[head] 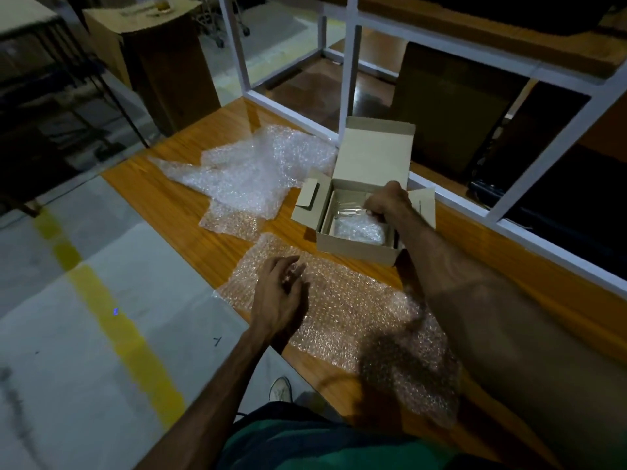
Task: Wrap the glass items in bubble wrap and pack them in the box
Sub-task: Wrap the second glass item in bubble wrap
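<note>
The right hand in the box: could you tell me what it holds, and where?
The right hand reaches into the box, fingers curled by a bubble-wrapped bundle; the hold is hidden.

The right hand's [388,200] fingers are hidden inside the box [356,247], grasp unclear.

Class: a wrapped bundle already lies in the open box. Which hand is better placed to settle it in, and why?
Right. The right hand is already inside the box, fingers curled at the wrapped bundle. The left hand hovers over the flat sheet of bubble wrap, outside the box.
</note>
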Demonstrator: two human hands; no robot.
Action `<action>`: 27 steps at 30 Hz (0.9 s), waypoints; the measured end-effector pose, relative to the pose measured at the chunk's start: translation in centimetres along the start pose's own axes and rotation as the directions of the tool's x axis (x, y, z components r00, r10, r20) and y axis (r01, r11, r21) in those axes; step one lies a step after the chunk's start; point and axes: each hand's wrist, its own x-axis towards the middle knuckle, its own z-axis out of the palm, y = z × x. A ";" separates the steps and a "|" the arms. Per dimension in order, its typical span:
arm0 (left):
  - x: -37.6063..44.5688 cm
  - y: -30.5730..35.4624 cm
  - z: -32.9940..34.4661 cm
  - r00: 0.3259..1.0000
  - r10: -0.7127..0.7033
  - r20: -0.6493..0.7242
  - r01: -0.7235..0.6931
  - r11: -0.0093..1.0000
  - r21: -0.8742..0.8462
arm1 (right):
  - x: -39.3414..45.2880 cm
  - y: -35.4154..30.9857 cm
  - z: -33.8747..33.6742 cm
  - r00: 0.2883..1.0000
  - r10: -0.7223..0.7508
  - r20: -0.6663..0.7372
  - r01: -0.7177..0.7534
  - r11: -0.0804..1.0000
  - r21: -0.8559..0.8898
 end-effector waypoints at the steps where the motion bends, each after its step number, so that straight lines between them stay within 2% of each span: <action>1: -0.1 -0.1 0.1 1.000 -0.001 0.002 0.001 1.000 -0.004 | 0.0 0.0 0.0 1.000 0.000 0.018 -0.001 0.999 0.054; 4: -0.2 -0.2 -0.1 1.000 0.001 0.012 -0.001 1.000 -0.015 | -0.2 0.0 0.0 0.997 -0.081 -0.005 0.080 0.986 0.148; 7: -0.3 -0.1 -0.2 1.000 0.006 0.024 -0.005 1.000 -0.028 | -2.0 0.3 -1.0 0.952 -0.258 -0.165 0.286 0.942 0.176; 10: -0.3 -0.3 -0.3 1.000 0.023 0.010 -0.022 0.999 -0.046 | -5.2 1.2 -3.0 0.818 -0.502 -0.280 0.555 0.818 0.153; 12: 0.0 -0.7 -0.4 0.999 0.033 0.002 -0.033 0.998 -0.055 | -7.7 2.1 -4.2 0.731 -0.613 -0.298 0.663 0.742 0.101; 16: 1.0 -1.5 -1.1 0.999 0.049 -0.017 -0.050 0.997 -0.064 | -12.7 5.5 -4.1 0.651 -0.742 -0.163 0.752 0.659 -0.001; 19: 1.5 -2.6 -1.8 0.997 0.073 -0.030 -0.074 0.997 -0.017 | -15.8 8.8 -2.1 0.599 -0.801 -0.014 0.795 0.596 -0.114; 22: 1.6 -3.4 -2.8 0.996 0.083 -0.016 -0.083 0.996 0.035 | -17.6 11.8 0.3 0.515 -0.854 0.069 0.847 0.495 -0.195; 24: 1.7 -3.8 -3.5 0.997 0.072 -0.028 -0.069 0.992 0.102 | -18.3 13.2 1.4 0.473 -0.877 0.082 0.866 0.446 -0.229; 27: 2.3 -4.3 -4.6 0.994 0.035 -0.100 -0.002 0.951 0.308 | -19.0 14.4 2.2 0.473 -0.880 0.049 0.859 0.447 -0.250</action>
